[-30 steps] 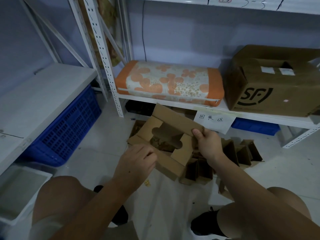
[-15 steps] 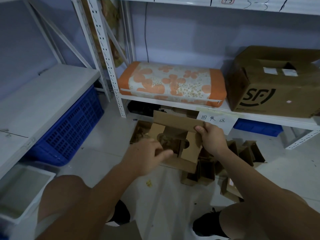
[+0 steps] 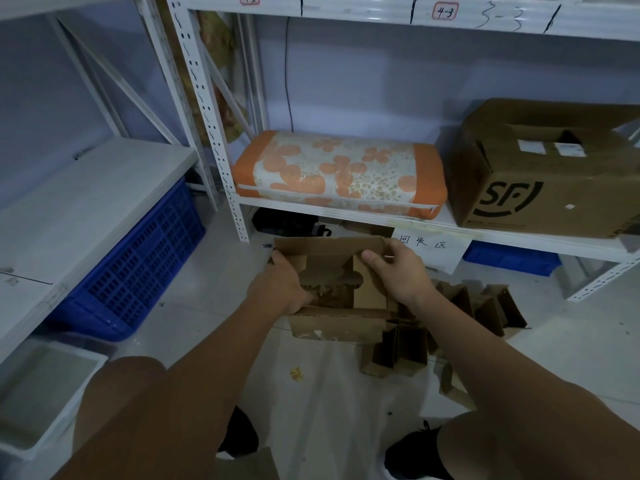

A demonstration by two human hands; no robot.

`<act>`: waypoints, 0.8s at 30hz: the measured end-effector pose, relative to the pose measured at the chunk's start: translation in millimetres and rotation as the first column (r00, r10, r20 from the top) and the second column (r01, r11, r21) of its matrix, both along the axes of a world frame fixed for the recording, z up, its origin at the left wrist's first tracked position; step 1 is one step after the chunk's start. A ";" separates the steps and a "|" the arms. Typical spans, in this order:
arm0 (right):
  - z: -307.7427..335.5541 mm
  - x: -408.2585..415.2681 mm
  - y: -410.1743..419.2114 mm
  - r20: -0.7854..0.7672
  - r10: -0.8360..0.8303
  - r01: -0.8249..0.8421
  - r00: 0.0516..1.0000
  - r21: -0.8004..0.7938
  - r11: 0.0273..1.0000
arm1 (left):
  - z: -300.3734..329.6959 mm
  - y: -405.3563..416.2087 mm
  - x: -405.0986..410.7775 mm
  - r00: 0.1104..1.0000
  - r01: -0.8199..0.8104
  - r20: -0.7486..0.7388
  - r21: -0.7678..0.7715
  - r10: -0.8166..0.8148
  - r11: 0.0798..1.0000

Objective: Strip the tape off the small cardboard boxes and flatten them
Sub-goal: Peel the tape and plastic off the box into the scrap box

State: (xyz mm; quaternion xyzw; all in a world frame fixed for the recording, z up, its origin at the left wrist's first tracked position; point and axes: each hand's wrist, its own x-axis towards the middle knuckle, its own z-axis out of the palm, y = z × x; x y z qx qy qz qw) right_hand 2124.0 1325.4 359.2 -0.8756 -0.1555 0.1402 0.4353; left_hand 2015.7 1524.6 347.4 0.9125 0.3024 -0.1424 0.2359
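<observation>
A storeroom with white metal shelving (image 3: pixel 207 109) against a pale blue wall, and a light tiled floor (image 3: pixel 194 289) in front of it. Compared with half a second ago, the opened cardboard box (image 3: pixel 332 271) now lies squarer to the camera: its long axis runs left to right, its back flap up toward the shelving and its torn front flap toward the person. Earlier it sat tilted, the left hand (image 3: pixel 280 289) reaching in from below; now that hand is at the box's left side, fingers curled over the edge and into the cut-out middle. The right hand (image 3: pixel 398 271) has slid from the top right corner down onto the right panel, thumb pressed on the inner flap, fingers wrapped behind the edge. The box is held just above the floor, in front of the lowest shelf. Flattened brown boxes (image 3: pixel 460 306) lie just right of it. An orange flowered cushion (image 3: pixel 339 173) and a large SF carton (image 3: pixel 540 174) sit on the shelf behind; a blue crate (image 3: pixel 145 258) stands at left.
</observation>
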 end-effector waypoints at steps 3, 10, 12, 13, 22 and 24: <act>-0.3 -4.9 7.0 -0.185 -0.022 0.024 0.983 0.012 1.000 | 3.2 3.5 -0.7 0.997 -0.065 0.044 0.008 0.064 0.998; -3.2 -10.9 16.3 -0.128 0.013 -0.029 0.992 -0.124 0.992 | 10.2 3.6 1.6 0.998 -0.013 0.055 0.109 0.007 0.994; -0.6 -13.1 19.5 -0.024 -0.002 -0.003 1.000 -0.194 0.981 | 14.9 2.9 3.5 0.999 -0.001 0.054 0.122 -0.005 0.993; 1.3 -13.5 20.5 -0.012 -0.003 0.001 1.000 -0.208 0.978 | 17.5 3.9 4.5 0.997 0.004 0.071 0.105 -0.011 0.994; 7.9 -5.6 1.0 -0.218 -0.047 0.070 0.975 0.099 0.993 | 47.6 13.6 -5.2 0.947 0.096 0.319 -0.190 -0.031 0.977; 11.2 -6.0 -3.4 -0.225 -0.055 0.102 0.973 0.208 0.973 | 48.1 16.2 -11.6 0.935 0.122 0.353 -0.244 -0.028 0.962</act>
